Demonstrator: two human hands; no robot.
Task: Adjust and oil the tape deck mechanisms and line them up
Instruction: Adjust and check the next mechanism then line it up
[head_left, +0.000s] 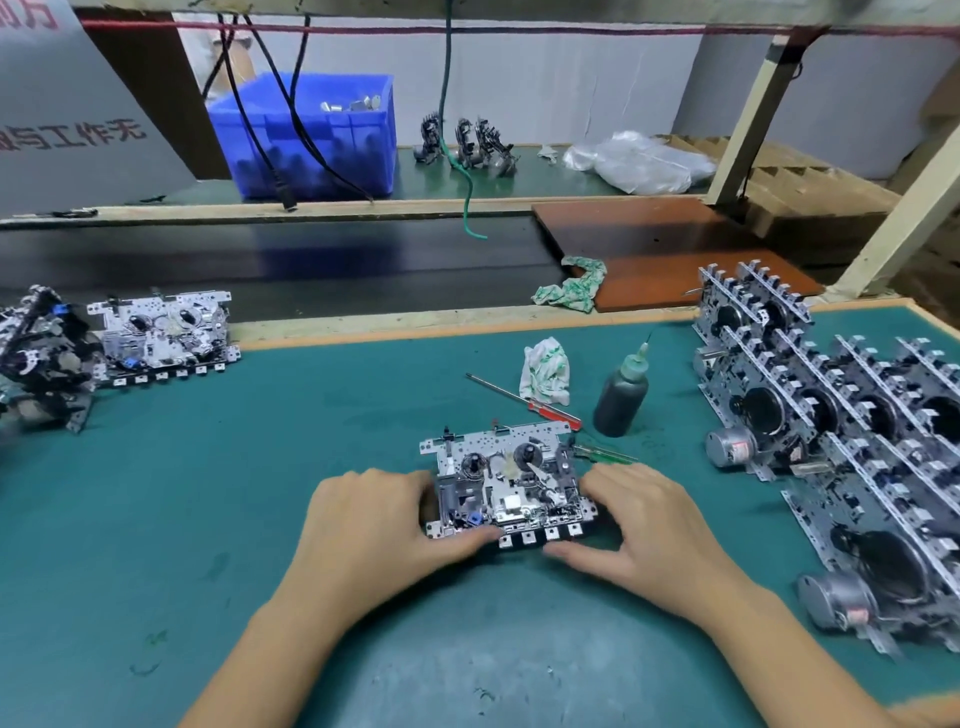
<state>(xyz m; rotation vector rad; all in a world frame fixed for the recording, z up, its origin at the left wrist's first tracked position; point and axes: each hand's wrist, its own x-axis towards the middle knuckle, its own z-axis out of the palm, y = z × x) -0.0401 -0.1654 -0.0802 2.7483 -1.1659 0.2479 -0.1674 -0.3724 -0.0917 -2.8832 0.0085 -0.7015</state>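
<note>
A silver tape deck mechanism (506, 480) lies flat on the green mat (260, 467), its key row toward me. My left hand (379, 525) grips its left side, thumb on the front keys. My right hand (644, 525) grips its right side, thumb under the front edge. A dark oil bottle (621, 397) with a needle tip stands just behind. A red-handled screwdriver (524, 397) and a green-handled one (605, 454) lie beside it. Several mechanisms (831, 415) stand on edge in rows at the right. Other mechanisms (163, 332) lie at the left.
A patterned rag (545, 371) sits by the screwdriver, another rag (574, 286) on the black conveyor belt (311, 260). Behind the belt stand a blue bin (311, 135), three more mechanisms (467, 140) and a plastic bag (639, 161). A wooden post (904, 218) rises at the right.
</note>
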